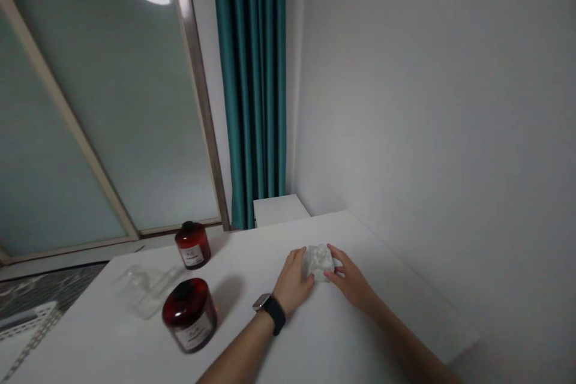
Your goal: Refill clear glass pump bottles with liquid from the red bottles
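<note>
A small whitish, see-through object point(320, 259), perhaps crumpled clear plastic, rests at the white table's far right part, between my two hands. My left hand point(294, 282), with a dark watch point(270, 309) on the wrist, closes on its left side. From the right, the bent fingers and thumb of my right hand point(350, 276) grip the same object. Its exact kind cannot be made out. Well to the left of my hands stand two red bottles with black caps and white labels, one nearer point(191, 318) and one farther point(193, 246).
Clear plastic packaging point(146, 294) lies left of the bottles on the white table point(265, 258). A white box-shaped piece point(279, 210) stands behind the table, by a green curtain point(256, 96). A grey wall point(427, 132) borders the right side. A white basket point(27, 324) sits lower left.
</note>
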A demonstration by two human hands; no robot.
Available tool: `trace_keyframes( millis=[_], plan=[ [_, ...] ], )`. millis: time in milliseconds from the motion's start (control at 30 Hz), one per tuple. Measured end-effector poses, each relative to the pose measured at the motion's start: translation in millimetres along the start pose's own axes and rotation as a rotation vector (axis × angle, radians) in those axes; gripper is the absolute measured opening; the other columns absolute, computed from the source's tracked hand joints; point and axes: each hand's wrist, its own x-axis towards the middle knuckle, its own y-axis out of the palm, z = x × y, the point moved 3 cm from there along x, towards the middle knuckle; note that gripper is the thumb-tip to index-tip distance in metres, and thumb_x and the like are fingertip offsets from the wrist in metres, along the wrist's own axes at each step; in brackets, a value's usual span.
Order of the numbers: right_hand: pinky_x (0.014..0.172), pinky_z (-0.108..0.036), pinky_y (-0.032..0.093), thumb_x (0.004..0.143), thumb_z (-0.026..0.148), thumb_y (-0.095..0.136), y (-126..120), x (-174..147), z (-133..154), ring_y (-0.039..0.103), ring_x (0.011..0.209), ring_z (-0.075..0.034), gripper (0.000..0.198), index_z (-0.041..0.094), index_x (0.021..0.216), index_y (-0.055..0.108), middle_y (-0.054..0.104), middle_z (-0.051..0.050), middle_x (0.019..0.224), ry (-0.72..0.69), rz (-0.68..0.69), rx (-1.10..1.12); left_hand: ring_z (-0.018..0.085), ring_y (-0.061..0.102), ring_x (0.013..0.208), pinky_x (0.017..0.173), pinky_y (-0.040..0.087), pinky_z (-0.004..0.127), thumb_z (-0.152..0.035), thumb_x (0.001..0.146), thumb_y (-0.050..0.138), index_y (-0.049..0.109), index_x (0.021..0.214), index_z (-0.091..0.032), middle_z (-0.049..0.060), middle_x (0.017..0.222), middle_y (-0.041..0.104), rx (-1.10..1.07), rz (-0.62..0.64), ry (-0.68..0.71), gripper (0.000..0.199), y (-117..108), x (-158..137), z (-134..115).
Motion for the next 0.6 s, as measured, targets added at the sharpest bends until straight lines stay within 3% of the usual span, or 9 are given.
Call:
trace_keyframes(
  millis=[200,400,600],
  plan=[
    [0.095,-0.047,0.052,0.073,0.026,0.070,-34.5,23.7,-12.6,0.060,0.119,-0.029,0.063,0.024,0.134,0.055,0.061,-0.011,0.135,0.042,0.023,0.012,0.032,0.047,0.134,0.115,0.036,0.048,-0.019,0.075,0.070,0.038,0.142,-0.013,0.019,0.142,0.051,-0.026,0.103,0.021,0.075,33.2,46.5,12.3],
    [0.085,-0.042,0.057,0.072,0.027,0.071,-58.5,63.5,-31.7,0.067,0.107,-0.026,0.062,0.023,0.132,0.057,0.068,-0.011,0.126,0.073,0.047,0.102,0.028,0.059,0.117,0.103,0.046,0.039,-0.021,0.074,0.074,0.046,0.131,-0.016,0.014,0.127,0.062,0.080,0.126,0.049,0.064,54.0,94.4,23.7],
    [0.078,-0.040,0.059,0.068,0.031,0.075,-69.7,95.2,-54.8,0.071,0.088,-0.024,0.046,0.022,0.112,0.066,0.075,-0.005,0.096,0.097,-0.109,0.079,0.030,0.060,0.111,0.095,0.048,0.039,-0.029,0.075,0.076,0.045,0.126,-0.013,0.016,0.118,0.063,0.212,0.129,-0.002,0.062,67.9,137.4,32.5]
  ],
)
